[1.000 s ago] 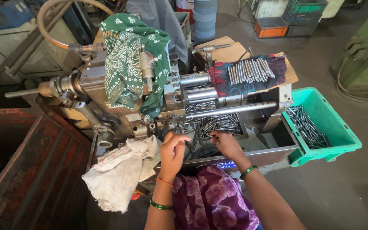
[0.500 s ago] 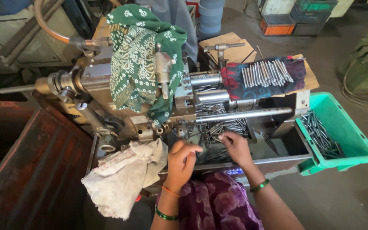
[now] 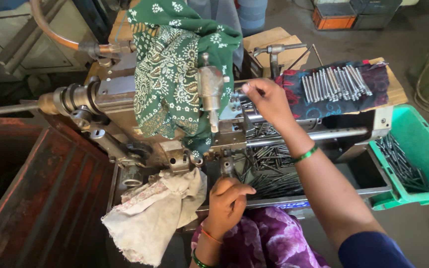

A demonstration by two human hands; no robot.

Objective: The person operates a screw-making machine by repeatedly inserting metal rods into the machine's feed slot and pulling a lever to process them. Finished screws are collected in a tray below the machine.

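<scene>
Left hand [image 3: 227, 201] closed on upright lever [image 3: 227, 166]; right hand [image 3: 269, 101] pinching small part, hidden; loose rods [image 3: 274, 171] lying between, pointing mixed ways.

Left hand [image 3: 228, 204] grips a lever [image 3: 226, 166]; right hand [image 3: 268, 100] reaches the machine [image 3: 175, 106] — fingers pinched.

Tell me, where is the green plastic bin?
The green plastic bin sits at the far right of the head view, below the row of silver rods, holding dark rods.

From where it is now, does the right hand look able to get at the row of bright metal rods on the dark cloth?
Probably yes: the right hand is raised beside the rods, with nothing visible between them.
</scene>
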